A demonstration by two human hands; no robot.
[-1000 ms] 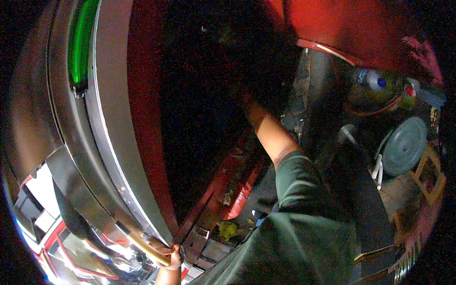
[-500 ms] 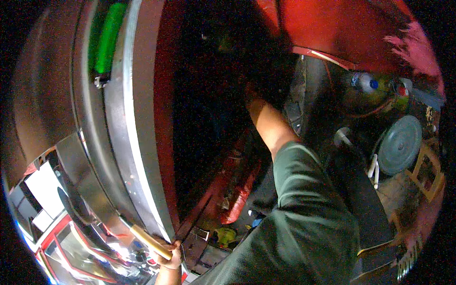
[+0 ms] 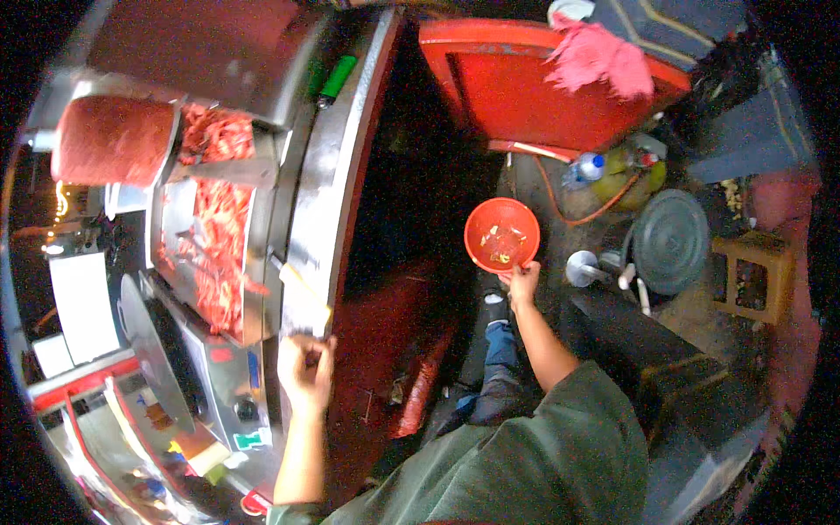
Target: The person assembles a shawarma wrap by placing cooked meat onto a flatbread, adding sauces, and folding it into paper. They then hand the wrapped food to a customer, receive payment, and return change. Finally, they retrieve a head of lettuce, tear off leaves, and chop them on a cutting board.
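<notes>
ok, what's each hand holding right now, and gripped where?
Right hand holds the orange bowl by its near rim. Left hand grips a flat pale blade-like tool by its lower end.

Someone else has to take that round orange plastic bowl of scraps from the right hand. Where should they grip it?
Probably the far rim of the round orange plastic bowl, from the side opposite the right hand, which pinches the near edge. It is held about level with its mouth upward, so keep it level.

You can't make out the bits inside the bowl (image 3: 501, 234); they're too small. Your left hand (image 3: 306, 367) covers the lower end of the scraper (image 3: 302, 296). The open cabinet (image 3: 420, 175) is too dark to read inside.
</notes>
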